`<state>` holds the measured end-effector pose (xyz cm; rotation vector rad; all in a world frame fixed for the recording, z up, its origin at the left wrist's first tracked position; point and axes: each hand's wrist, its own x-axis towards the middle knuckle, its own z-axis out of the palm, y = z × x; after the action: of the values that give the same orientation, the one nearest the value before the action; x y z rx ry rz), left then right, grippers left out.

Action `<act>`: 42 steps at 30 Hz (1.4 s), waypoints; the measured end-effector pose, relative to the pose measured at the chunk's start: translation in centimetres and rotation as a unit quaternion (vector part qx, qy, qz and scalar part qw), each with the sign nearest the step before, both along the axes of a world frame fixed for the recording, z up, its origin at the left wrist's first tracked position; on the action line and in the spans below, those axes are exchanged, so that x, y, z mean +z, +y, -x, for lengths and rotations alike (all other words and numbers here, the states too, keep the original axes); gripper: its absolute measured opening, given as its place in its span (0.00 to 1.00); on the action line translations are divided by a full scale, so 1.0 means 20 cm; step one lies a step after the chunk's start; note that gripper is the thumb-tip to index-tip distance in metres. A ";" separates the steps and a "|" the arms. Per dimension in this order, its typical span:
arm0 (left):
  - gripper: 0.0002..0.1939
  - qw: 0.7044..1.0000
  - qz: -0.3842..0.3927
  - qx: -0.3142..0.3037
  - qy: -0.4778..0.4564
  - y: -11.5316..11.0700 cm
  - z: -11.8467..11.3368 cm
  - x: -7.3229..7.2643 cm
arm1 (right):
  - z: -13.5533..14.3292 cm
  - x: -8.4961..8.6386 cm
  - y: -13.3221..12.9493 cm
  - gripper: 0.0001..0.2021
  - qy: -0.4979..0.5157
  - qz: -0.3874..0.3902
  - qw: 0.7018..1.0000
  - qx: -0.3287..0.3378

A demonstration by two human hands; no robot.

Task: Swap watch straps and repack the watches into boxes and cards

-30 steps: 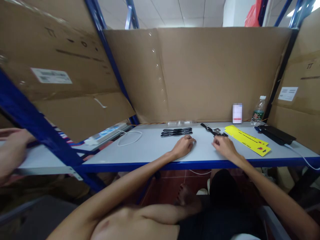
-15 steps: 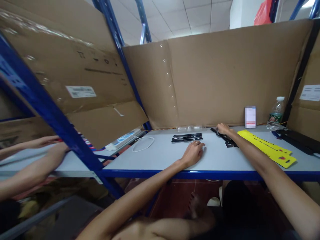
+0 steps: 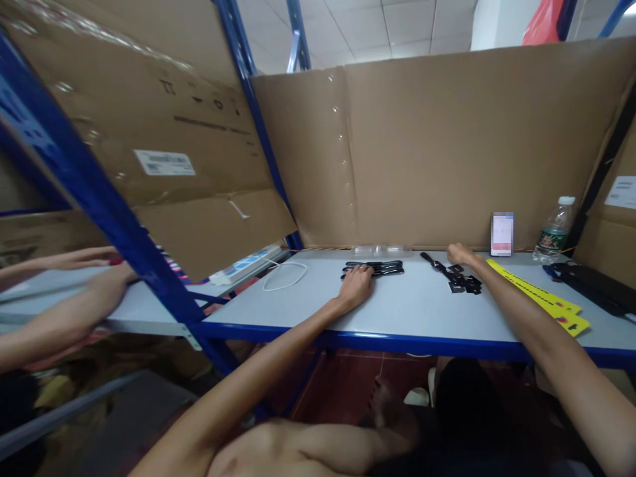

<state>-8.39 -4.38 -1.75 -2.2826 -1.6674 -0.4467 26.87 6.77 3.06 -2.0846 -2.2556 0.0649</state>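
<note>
Slender glossy black bars (image 3: 392, 265) under left hand (image 3: 356, 286), fingers bent, right hand (image 3: 462, 254) curled, grips unclear, long yellow cards (image 3: 546, 298) right of its fingers, lettering illegible

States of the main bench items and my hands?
Left hand: on the black pieces, grip unclear
Black pieces: side by side, partly covered
Right hand: fingers curled, contents unclear
Small dark parts: clustered
Yellow cards: overlapping
Phone: propped up, screen lit
Bottle: upright, capped
</note>
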 end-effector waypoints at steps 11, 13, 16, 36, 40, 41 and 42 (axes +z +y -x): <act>0.15 0.978 0.020 -0.150 -0.144 -0.12 -0.20 -0.04 | -0.18 0.07 -0.16 0.15 0.033 -0.032 0.999 0.009; 0.15 0.972 0.029 -0.182 -0.149 -0.16 -0.27 -0.04 | -0.20 0.07 -0.20 0.14 0.038 -0.032 0.999 0.009; 0.15 0.965 0.040 -0.214 -0.144 -0.22 -0.35 -0.03 | -0.17 0.05 -0.28 0.13 0.046 -0.029 0.998 0.020; 0.11 0.989 0.036 -0.132 -0.053 -0.33 -0.40 0.03 | 0.36 0.02 -0.34 0.14 0.102 -0.010 0.995 -0.018; 0.12 0.988 0.041 -0.137 -0.060 -0.31 -0.39 0.02 | 0.49 -0.03 -0.26 0.12 0.186 -0.008 0.980 -0.069; 0.12 0.987 0.042 -0.141 -0.062 -0.31 -0.39 0.02 | 0.52 -0.05 -0.25 0.12 0.206 -0.006 0.975 -0.077; 0.12 0.987 0.042 -0.146 -0.061 -0.30 -0.38 0.01 | 0.54 -0.06 -0.24 0.12 0.225 -0.004 0.971 -0.081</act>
<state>-0.70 -10.48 -1.52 -2.6231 -1.4316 -0.6003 16.03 1.94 1.92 -1.9899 -1.8150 0.4673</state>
